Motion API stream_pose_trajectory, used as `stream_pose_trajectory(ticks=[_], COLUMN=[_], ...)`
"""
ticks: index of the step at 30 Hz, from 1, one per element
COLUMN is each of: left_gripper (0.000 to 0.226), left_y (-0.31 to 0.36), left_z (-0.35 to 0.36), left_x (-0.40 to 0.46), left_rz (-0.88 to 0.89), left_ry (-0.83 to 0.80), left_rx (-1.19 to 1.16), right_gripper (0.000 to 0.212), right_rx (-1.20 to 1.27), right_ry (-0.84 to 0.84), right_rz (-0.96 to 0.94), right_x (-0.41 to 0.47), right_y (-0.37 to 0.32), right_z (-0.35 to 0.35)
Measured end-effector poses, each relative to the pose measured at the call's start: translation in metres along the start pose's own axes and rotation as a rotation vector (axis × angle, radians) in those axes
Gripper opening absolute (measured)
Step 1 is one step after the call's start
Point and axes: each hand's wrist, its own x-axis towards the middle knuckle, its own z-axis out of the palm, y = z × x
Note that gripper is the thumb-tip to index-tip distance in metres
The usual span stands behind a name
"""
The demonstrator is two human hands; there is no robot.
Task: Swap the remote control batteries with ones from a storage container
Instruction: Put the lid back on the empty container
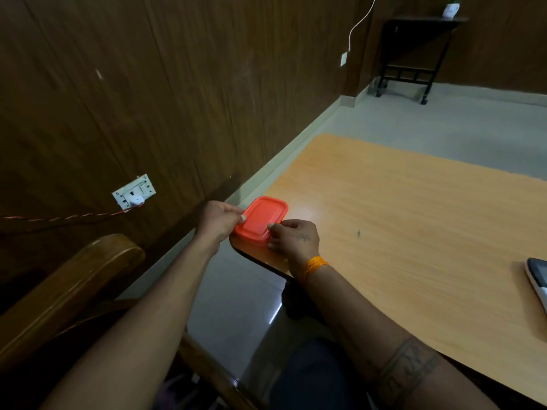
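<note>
Both hands gripped a red-lidded container (262,218) at the worktop's (399,232) near corner — left hand (217,221) pinching one edge, right hand (294,238) the other. Lid appeared shut. The remote (537,276) lay well apart, untouched — battery swap seemingly not begun.

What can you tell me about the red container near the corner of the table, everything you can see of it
The red container is a small, shallow, rounded-rectangle box that looks like plastic, with a stepped lid still on, so its contents are hidden. It sits flat on the wooden table, at the near left corner, close to the edge. The left hand grips its left edge with the thumb on the lid; the right hand holds its near right corner, thumb on top.
</note>
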Motion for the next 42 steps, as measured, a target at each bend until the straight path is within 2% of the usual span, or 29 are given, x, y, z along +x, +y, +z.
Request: stream_pose_trajectory(ticks=[4,8,10,12,15,20,26,34,38,42], left_gripper=[0.027,0.016,0.027,0.035,0.034,0.018,0.012,0.014,0.013,0.011], left_y=[-0.007,-0.006,-0.004,0.005,0.024,0.059,0.097,0.131,0.136,0.130], left_z=[0.003,0.002,0.000,0.001,0.008,0.053,0.136,0.249,0.302,0.350], left_x=[0.005,0.005,0.001,-0.010,-0.034,-0.087,-0.148,-0.220,-0.244,-0.254], left_rz=[0.017,0.057,0.124,0.237,0.396,0.453,0.424,0.432,0.395,0.333], left_ry=[0.006,0.046,0.119,0.199,0.219,0.093,-0.170,-0.348,-0.435,-0.440], left_rx=[0.010,-0.002,0.041,0.087,0.023,-0.201,-0.345,-0.318,-0.279,-0.199], right_gripper=[0.019,0.027,0.031,0.026,0.022,0.020,0.017,0.014,0.015,0.008], right_rx=[0.030,0.088,0.092,0.089,0.154,0.197,0.187,0.103,-0.033,-0.192], right_ry=[0.001,0.013,0.045,0.107,0.146,0.192,0.326,0.570,0.714,0.791], right_rz=[0.007,0.000,-0.037,-0.118,-0.223,-0.313,-0.320,-0.301,-0.249,-0.219], right_x=[0.001,-0.001,-0.006,-0.012,-0.024,-0.047,-0.075,-0.103,-0.106,-0.103], right_y=[0.008,0.012,0.009,0.002,-0.011,-0.025,-0.028,-0.006,0.015,0.033], right_z=[0.002,-0.002,-0.011,-0.025,-0.053,-0.109,-0.196,-0.327,-0.388,-0.435])
